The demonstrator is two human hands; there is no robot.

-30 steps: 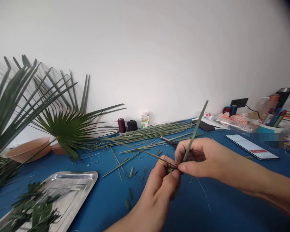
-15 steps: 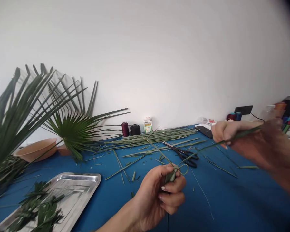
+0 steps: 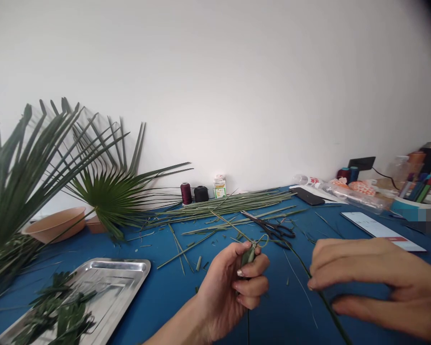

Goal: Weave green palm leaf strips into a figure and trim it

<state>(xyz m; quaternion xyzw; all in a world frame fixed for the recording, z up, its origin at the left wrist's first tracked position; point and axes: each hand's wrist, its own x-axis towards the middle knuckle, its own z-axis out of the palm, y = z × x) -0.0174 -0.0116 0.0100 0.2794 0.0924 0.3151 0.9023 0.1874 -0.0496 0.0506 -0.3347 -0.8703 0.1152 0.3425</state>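
my left hand (image 3: 228, 287) is curled tight around a small green folded leaf piece (image 3: 249, 255), with its top poking out between my thumb and forefinger, above the blue counter (image 3: 287, 318). my right hand (image 3: 377, 278) is loose, thumb and fingers parted, and a long dark green strip (image 3: 301, 263) runs through or just behind that gap; i cannot tell whether my fingertips touch it. i judge the work to be partway along: the top of the piece looks gathered and knotted, so some of the folding or tying seems done. a thin pale loop (image 3: 267, 238) stands slack there, and a straight stalk-like strand (image 3: 232, 226) sticks out toward the wall, so the piece looks unfinished to me, its loop not yet drawn in and its ends not yet cut short. what lies inside my fist is hidden, so i cannot say how much shape it has. the black scissors (image 3: 264, 225) lie on the counter beyond my hands, untouched, near scattered scraps (image 3: 198, 263). a row of long cut strips (image 3: 222, 203) lies along the wall, and plenty of that material looks unused.
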